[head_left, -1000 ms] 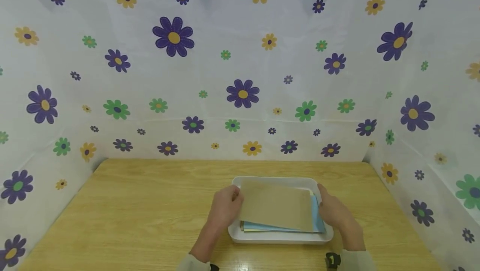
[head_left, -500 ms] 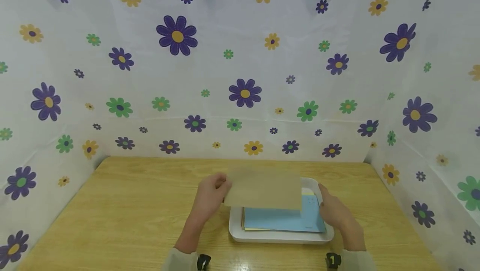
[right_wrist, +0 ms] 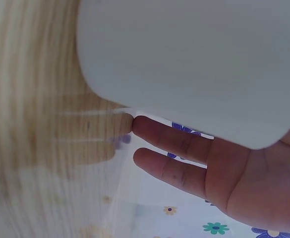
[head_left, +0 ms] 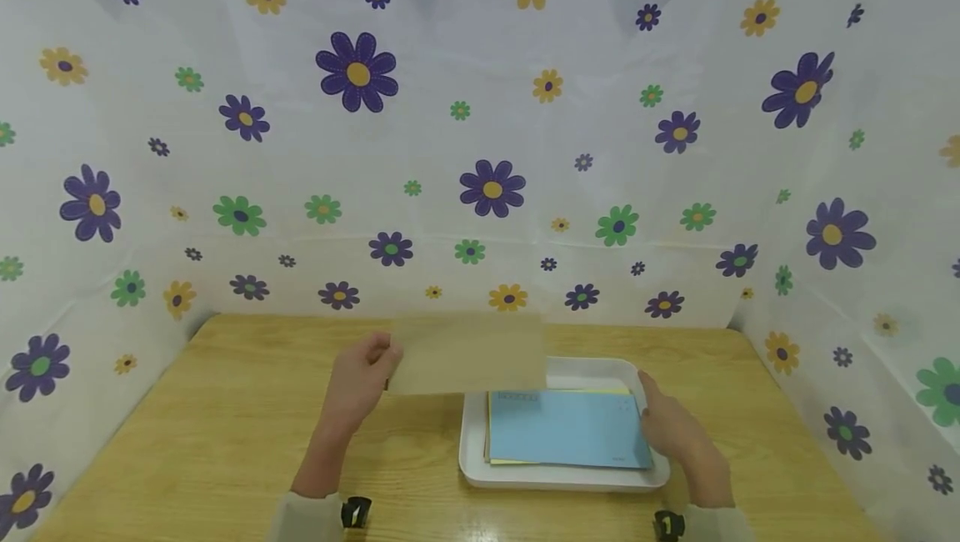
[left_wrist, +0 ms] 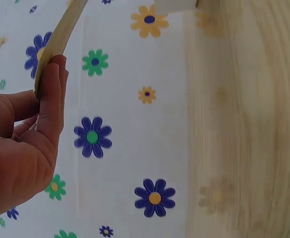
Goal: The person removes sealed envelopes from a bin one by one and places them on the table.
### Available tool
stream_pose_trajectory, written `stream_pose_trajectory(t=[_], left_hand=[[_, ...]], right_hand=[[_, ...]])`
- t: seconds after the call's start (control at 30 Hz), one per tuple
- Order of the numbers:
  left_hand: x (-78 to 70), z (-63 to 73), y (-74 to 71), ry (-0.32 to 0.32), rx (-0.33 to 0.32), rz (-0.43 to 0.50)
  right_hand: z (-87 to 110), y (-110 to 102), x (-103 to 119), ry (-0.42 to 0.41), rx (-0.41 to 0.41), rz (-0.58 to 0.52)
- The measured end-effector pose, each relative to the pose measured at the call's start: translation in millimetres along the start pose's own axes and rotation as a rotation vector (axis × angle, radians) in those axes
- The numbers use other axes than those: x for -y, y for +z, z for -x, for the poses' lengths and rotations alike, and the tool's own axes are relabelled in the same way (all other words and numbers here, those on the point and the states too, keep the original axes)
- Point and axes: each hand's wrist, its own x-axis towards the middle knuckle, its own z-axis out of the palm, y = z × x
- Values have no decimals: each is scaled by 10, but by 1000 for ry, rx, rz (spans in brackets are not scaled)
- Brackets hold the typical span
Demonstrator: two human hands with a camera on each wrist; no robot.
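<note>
My left hand (head_left: 358,379) pinches the left edge of a plain brown envelope (head_left: 468,354), raised above the table. In the left wrist view, the thumb and fingers (left_wrist: 50,99) hold it edge-on. Its right end overlaps the back left corner of a white tray (head_left: 468,467). Inside the tray, a light blue envelope (head_left: 570,429) lies uppermost, with yellow edges showing beneath. My right hand (head_left: 678,434) holds the tray's right rim. In the right wrist view, two straight fingers (right_wrist: 174,139) extend beside the tray wall (right_wrist: 194,64); the thumb is mostly hidden.
The wooden table (head_left: 247,434) extends left of the tray and a little to its right. A white cloth with printed flowers (head_left: 420,133) encloses the back and both sides.
My left hand has lifted the brown envelope off the stack and carried it left and back, uncovering the blue envelope. The right hand and tray stay in place.
</note>
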Motion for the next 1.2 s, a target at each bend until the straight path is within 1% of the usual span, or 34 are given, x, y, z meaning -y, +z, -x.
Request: stream_pose_trajectory(t=[0.13, 0.23, 0.33, 0.47, 0.6, 0.67, 0.87, 1.03, 1.2], left_hand=[[55, -29, -155, -27, -36, -21], [75, -49, -255, -39, -52, -35], [113, -70, -330, -34, -61, -59], [205, -78, -401, -37, -76, -74], [296, -90, -453, -61, -95, -102], [343, -102, -476, -73, -108, -134], [444, -109, -531, -127, -113, -156], [494, -115, -539, -156, -106, -154], [558, -139, -535, -167, -139, -178]], right_hand=[[11, 10, 7, 1, 1, 5], [11, 11, 9, 4, -2, 3], [5, 9, -4, 7, -5, -3], [-6, 10, -19, 10, -3, -2], [-10, 10, -19, 11, 0, 6], [-12, 7, -13, 9, 0, 7], [-17, 5, -6, 13, 0, 11], [-20, 1, -5, 18, 3, 7], [-12, -9, -4, 22, -1, 5]])
